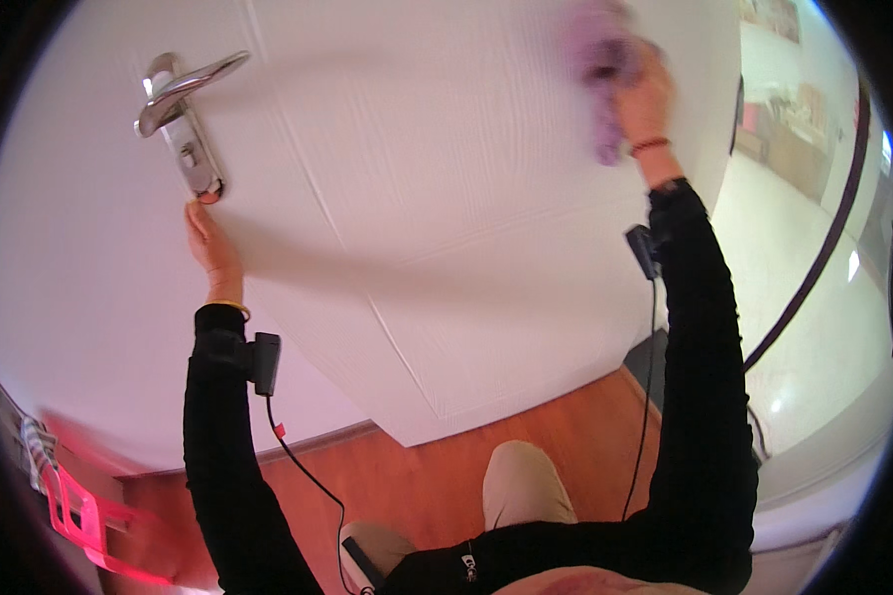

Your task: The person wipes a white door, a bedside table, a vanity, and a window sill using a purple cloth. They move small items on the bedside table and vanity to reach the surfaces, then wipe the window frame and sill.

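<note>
A white panelled door (446,258) stands in front of me, with a shiny lever handle (193,84) on a long metal plate at its left. Just under that plate, my left hand (211,250) grips the door's free edge, its fingers held together and partly hidden. My right hand (647,99) is closed on a purple cloth (606,119), pressed against the upper right of the door. Motion blurs the cloth and the fingers around it.
Reddish-brown wooden floor (417,476) lies below the door. At the lower left is a bright pink plastic stool or rack (79,516) by the wall. Past the door's right side, a pale-floored room (779,218) shows. Thin cables run down from both wrists.
</note>
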### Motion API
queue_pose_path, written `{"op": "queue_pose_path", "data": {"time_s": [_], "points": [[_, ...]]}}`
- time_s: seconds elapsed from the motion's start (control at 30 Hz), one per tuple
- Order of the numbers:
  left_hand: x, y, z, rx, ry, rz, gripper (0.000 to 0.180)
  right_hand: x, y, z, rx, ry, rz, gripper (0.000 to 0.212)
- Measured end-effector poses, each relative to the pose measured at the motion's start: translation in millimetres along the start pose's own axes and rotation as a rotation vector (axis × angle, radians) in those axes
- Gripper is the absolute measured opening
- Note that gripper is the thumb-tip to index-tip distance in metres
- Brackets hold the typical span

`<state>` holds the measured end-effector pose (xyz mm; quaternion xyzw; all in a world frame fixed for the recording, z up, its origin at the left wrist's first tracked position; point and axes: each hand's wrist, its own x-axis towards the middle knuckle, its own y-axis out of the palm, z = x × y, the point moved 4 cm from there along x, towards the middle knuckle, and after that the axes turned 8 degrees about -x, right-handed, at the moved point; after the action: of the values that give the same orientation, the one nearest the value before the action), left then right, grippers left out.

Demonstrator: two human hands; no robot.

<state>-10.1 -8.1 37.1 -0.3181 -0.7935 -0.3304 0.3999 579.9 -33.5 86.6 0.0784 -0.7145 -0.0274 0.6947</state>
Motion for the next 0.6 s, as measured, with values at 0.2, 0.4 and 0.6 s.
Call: {"op": "queue_pose_path", "data": {"time_s": [0.2,0.4,0.6], "points": [[-5.5,1.2,-1.8,-0.008,-0.013,-0.042,0.045,-57.4,34.5,-197.5,0.056,0.948,0.323,0.060],[-12.2,6.2,-21.2,0.003,-0.043,-0.036,0.041,4.4,53.3,-174.7,-0.131,1.054,0.303,0.086],[-16.9,7.8,-32.8,-0.019,-0.106,0.013,0.037,190.6,49.8,37.8,-0.097,0.384,0.310,0.084]]}}
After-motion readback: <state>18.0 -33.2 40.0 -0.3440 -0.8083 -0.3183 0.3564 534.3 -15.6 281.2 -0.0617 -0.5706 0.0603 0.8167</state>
